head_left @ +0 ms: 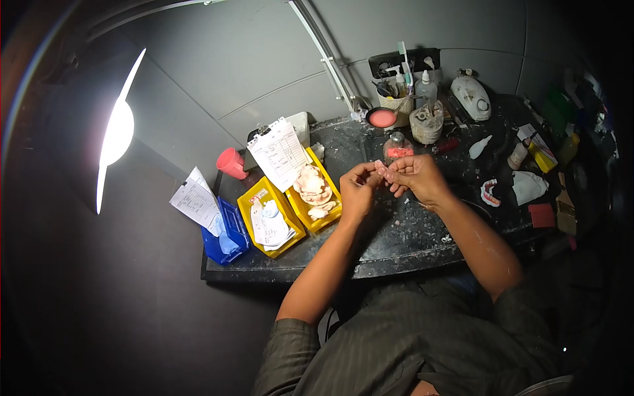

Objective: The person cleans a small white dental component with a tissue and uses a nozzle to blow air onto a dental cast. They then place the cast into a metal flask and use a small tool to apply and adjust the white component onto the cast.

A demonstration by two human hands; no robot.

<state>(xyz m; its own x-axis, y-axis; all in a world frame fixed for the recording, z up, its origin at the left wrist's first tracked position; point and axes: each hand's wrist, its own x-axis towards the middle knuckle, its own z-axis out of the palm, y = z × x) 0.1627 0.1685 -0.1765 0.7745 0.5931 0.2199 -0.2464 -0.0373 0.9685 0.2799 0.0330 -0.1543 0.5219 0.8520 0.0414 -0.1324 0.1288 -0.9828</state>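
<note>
My left hand (pixel 358 191) and my right hand (pixel 424 178) meet over the dark bench, fingertips pinched together. Between them is a small pink piece (pixel 381 166), perhaps part of a denture; fingers cover much of it. Just beyond my hands stands a glass spirit lamp (pixel 397 149) with a metal cap and pink contents. Left of my left hand, a yellow bin (pixel 330 212) bears plaster dental casts (pixel 312 187). To the right of my right forearm lies a denture (pixel 489 193) with pink gum and white teeth.
Another yellow bin (pixel 289 247), a blue bin (pixel 212 248) and a pink cup (pixel 230 162) stand at left. A clipboard with a form (pixel 277 153) leans behind. Pink wax in a round dish (pixel 382 118), a brush holder (pixel 395 105) and a white device (pixel 471 98) line the back.
</note>
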